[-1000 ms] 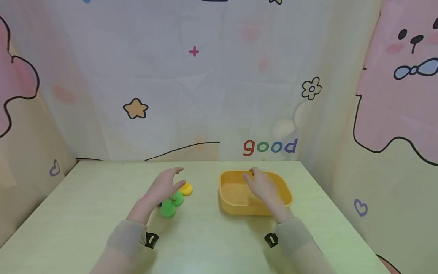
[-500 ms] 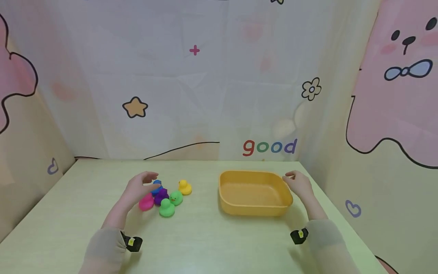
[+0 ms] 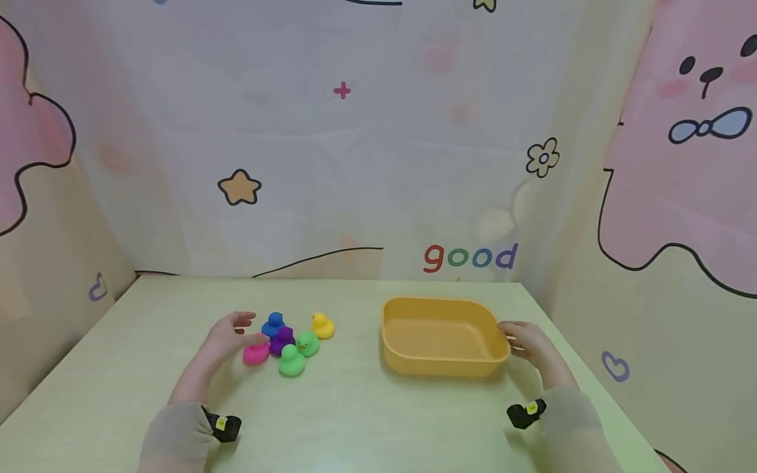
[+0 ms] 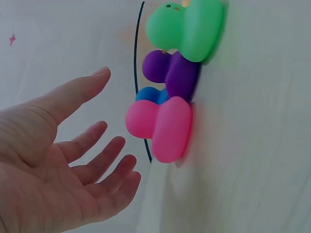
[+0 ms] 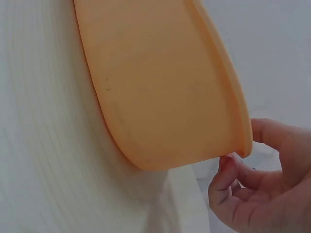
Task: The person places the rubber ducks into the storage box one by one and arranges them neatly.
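Several small rubber ducks sit in a cluster at left centre of the table in the head view: a pink duck (image 3: 256,355), a purple duck (image 3: 282,342), a blue duck (image 3: 273,324), two green ducks (image 3: 292,362) and a yellow duck (image 3: 322,326). Beside the pink duck my left hand (image 3: 223,343) hovers with spread, slightly bent fingers; the left wrist view shows a gap between it and the pink duck (image 4: 170,128). My right hand (image 3: 529,343) pinches the right rim of a yellow-orange plastic basin (image 3: 443,365). One digit is partly hidden behind that rim (image 5: 233,92).
The pale table (image 3: 367,420) extends in front of the ducks and basin. A patterned cloth backdrop (image 3: 378,164) rises behind and at both sides. Black wrist cameras (image 3: 226,428) are strapped on both wrists.
Both hands have moved outward from over the ducks and basin. The left uncovered the ducks and lowered beside the pink one; the right moved to the basin's right rim and took hold.
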{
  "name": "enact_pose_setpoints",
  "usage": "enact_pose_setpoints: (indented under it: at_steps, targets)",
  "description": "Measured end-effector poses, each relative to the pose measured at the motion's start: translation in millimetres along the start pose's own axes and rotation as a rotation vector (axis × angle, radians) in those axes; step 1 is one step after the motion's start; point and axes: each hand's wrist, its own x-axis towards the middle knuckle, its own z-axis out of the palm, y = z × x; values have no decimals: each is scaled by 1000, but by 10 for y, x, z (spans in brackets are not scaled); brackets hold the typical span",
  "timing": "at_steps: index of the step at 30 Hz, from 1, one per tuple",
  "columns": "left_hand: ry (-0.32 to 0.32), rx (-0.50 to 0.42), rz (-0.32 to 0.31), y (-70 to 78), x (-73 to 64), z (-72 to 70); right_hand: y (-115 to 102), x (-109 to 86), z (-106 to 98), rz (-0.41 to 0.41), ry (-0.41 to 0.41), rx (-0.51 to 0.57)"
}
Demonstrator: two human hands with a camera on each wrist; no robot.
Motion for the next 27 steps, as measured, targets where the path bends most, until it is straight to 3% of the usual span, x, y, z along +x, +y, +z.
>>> enact_pose_setpoints:
  at_steps: [13,27]
  targets:
    - [-20,0,-140,-147,75,94,165,88,53,-33,-142,400]
    - [4,19,-91,-147,48,131,22,239,525,-41,-132,414]
